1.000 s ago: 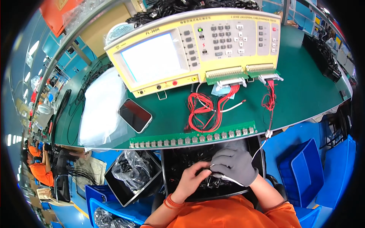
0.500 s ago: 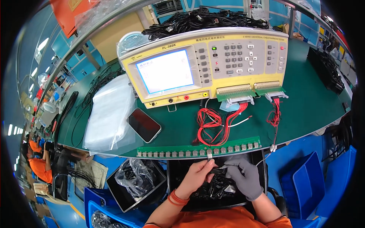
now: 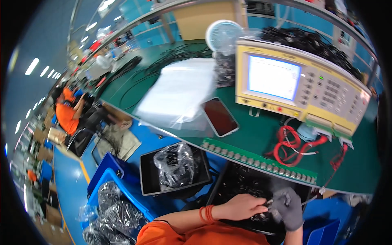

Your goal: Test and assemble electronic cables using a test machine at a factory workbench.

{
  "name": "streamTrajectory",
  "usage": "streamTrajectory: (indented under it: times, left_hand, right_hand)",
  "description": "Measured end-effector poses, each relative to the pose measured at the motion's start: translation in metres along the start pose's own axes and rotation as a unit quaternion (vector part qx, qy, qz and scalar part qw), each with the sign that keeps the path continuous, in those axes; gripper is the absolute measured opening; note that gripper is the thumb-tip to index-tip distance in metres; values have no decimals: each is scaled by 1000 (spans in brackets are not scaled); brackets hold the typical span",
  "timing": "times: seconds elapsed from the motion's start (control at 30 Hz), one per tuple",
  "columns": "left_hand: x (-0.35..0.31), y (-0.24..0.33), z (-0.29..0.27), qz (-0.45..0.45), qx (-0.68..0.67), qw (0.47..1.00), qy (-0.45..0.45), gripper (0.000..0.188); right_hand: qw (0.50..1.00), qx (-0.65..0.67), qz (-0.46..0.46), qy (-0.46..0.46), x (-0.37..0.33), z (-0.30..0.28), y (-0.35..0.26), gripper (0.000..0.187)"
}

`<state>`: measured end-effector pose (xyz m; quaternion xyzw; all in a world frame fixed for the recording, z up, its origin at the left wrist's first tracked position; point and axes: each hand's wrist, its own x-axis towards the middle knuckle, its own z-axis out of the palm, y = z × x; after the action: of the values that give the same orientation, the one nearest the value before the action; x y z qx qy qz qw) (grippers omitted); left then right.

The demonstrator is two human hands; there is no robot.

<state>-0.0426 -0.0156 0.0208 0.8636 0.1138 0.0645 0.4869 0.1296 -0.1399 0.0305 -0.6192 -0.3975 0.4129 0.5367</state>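
My bare left hand (image 3: 244,206), with red bands at the wrist, is closed in a pinch above a black tray (image 3: 215,184) of black cables (image 3: 241,183). A small pale bit shows at its fingertips, too blurred to name. Close beside it is my right hand (image 3: 288,208) in a grey glove, its fingers smeared by motion. Beyond both hands, a green circuit board (image 3: 261,161) with a row of metal sockets lies along the table edge. Red wires (image 3: 288,146) lie behind it, below a yellow and grey cable tester (image 3: 308,87) with a lit screen.
On the green table (image 3: 253,130) lie a phone (image 3: 220,117) and a stack of clear plastic bags (image 3: 179,90). To the left stand a black bin (image 3: 148,175) and a blue crate (image 3: 153,214) with bagged goods. A person in orange (image 3: 67,117) sits farther left.
The view has swung left, so the tester and board now sit farther right. My hands have come away from the board, back over the tray; the left no longer holds a connector at a socket.
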Motion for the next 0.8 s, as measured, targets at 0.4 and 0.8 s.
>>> streamTrajectory:
  times: [0.4,0.8]
  left_hand:
    - [-175,-183,-165,-332,468,701,423,26]
    - [-211,-264,-162,-590,273,670,358,71]
  right_hand:
    - [884,-367,-281,-67,64,91,-12,18]
    - [555,-627,-418,-352,211,365,70,53]
